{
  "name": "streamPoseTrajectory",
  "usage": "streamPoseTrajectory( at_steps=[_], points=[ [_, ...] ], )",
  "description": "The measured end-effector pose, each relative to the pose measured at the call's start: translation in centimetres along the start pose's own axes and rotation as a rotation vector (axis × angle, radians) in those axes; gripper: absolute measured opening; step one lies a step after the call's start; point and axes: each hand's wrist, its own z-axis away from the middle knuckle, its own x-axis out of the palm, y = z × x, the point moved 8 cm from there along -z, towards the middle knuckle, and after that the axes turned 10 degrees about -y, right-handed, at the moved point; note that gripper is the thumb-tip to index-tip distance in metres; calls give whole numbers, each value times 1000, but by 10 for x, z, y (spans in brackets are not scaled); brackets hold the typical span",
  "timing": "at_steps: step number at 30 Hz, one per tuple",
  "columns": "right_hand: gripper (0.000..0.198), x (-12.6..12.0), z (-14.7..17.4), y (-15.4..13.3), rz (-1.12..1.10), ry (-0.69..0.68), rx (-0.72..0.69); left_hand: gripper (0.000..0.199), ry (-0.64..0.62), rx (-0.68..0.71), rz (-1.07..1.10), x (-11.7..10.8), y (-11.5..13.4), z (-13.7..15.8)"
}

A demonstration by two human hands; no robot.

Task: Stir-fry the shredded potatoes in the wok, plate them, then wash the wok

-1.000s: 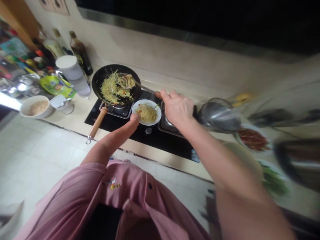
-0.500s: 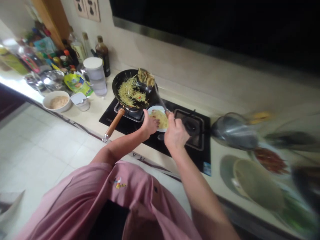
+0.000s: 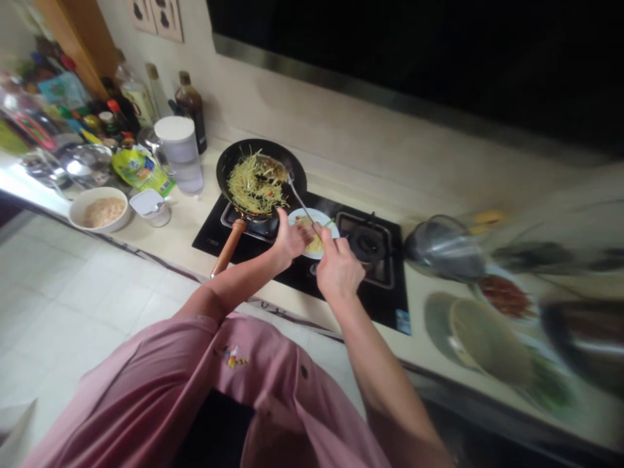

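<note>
My right hand is closed around the handle of a metal spatula. The spatula's head is down in the black frying pan, at the right side of the shredded yellowish food there. My left hand is open, thumb raised and fingers stretched out at the left side of a white plate. Similar pale shreds lie on that plate. Whether the left fingers touch the plate or its food I cannot tell. The pan's wooden handle points toward me, untouched.
Right of the plate is a bare burner on the black hob. Leftward stand a water pitcher, a white bowl, a small lidded container and several bottles. Blurred bowls and a dish of reddish strips lie right.
The spatula has gone down from above the pan's right rim into the pan, and the food heaped on it is now in the pan. My left hand stays by the plate.
</note>
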Motion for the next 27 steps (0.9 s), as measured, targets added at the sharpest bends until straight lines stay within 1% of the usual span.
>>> streamPoseTrajectory(
  at_steps=[1,2,4,5,7,9,10,11,12,13,14,15,16,17,19,21,22,24,27],
  points=[
    [54,-1,0,0,-2,11,15,106,37,13,13,-1,1,0],
    [54,-1,0,-1,-5,3,21,104,36,9,21,2,1,-1],
    [54,0,-3,-2,-11,-34,28,101,-14,-25,-12,17,2,-2],
    [55,-1,-4,-1,-22,-44,38,97,-23,-47,-55,23,2,-2],
    [56,-5,-6,6,-81,-30,86,83,45,-103,-210,26,8,7],
    [55,-5,-8,15,-215,-39,130,57,164,-135,-458,18,22,29],
    [53,2,-10,17,-327,-95,119,43,193,-89,-603,15,35,43],
    [48,11,-11,15,-471,-181,92,31,157,19,-729,17,52,57],
    [41,22,-12,12,-634,-279,60,26,134,54,-772,15,64,74],
    [34,32,-12,6,-803,-370,35,28,119,89,-806,10,76,90],
    [28,41,-11,1,-964,-438,30,32,99,194,-881,9,95,108],
    [23,48,-9,-3,-1107,-476,48,35,103,306,-947,6,114,126],
    [19,53,-8,-6,-1222,-495,80,36,143,426,-986,0,133,144],
    [19,58,-6,-10,-1311,-525,106,36,192,503,-1013,-8,150,159],
    [25,66,0,-25,-1455,-642,99,35,306,587,-1038,-28,175,181],
    [30,65,6,-41,-1580,-757,20,32,402,604,-1040,-49,190,191],
    [31,62,9,-46,-1638,-773,-23,31,432,600,-1034,-57,195,193],
    [35,54,14,-45,-1746,-717,-62,31,450,573,-1018,-71,198,192],
    [42,47,29,-32,-1876,-648,10,34,436,503,-986,-86,196,184]
  ],
)
